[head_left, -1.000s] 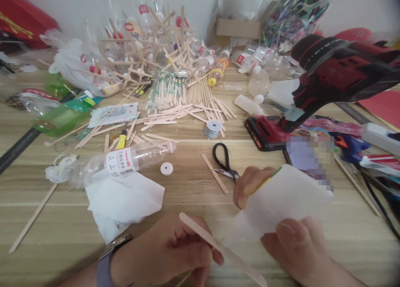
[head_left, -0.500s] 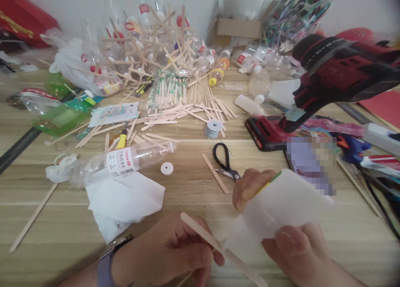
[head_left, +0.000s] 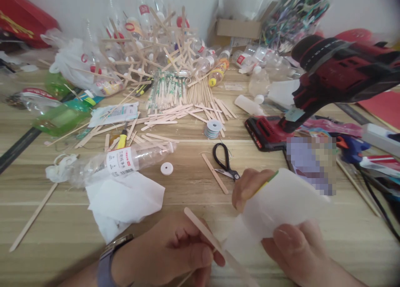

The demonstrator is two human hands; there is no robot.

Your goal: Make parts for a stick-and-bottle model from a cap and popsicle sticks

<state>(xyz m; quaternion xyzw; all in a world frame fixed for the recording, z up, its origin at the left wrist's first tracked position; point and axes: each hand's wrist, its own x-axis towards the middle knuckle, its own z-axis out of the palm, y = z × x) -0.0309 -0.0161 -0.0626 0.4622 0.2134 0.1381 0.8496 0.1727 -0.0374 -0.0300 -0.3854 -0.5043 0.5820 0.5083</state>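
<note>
My left hand (head_left: 175,249), with a watch on its wrist, is closed on a wooden craft stick (head_left: 204,232) pinched between thumb and fingers. A thin skewer-like stick (head_left: 186,278) also shows under that thumb. My right hand (head_left: 296,245) wraps around a white squeeze bottle (head_left: 284,203) with a yellow-green edge on its label. The bottle is tipped, and its narrow end meets the craft stick near my left fingertips; whether anything comes out cannot be made out. Just beyond the right hand lie black-handled scissors (head_left: 225,162) and another craft stick (head_left: 215,174).
A clear plastic bottle (head_left: 146,153) and white paper (head_left: 128,199) lie at left. A red cordless drill (head_left: 334,74) stands at right. A thread spool (head_left: 213,129) and white cap (head_left: 166,168) sit mid-table. Skewers (head_left: 200,91), several sticks and bottles crowd the back.
The craft stick in my left hand has turned a little steeper. The squeeze bottle has shifted very slightly; both hands stay nearly in place.
</note>
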